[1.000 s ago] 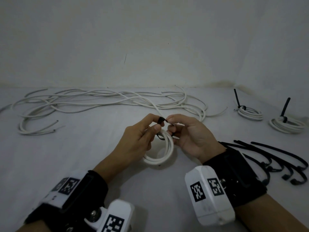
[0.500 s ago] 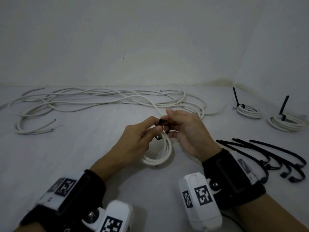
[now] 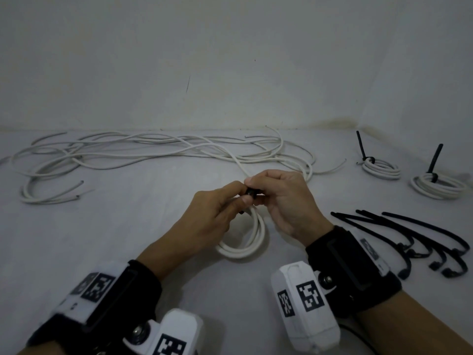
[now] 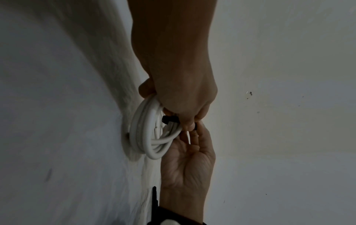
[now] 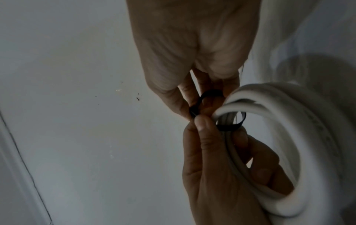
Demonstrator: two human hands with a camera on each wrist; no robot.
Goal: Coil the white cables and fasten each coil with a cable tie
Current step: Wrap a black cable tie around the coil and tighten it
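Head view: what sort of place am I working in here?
Probably a bare indoor corner, working on a sheet-covered surface: plain white walls meet at the right, with only loose white cables and spare black cable ties laid out.

White floor bears loose cables, two tied coils, spare ties.

A pale grey worktop fills the near scene. Behind it rises a plain off-white wall bearing a thin dark scratch, with a brownish stain at the far-right corner.
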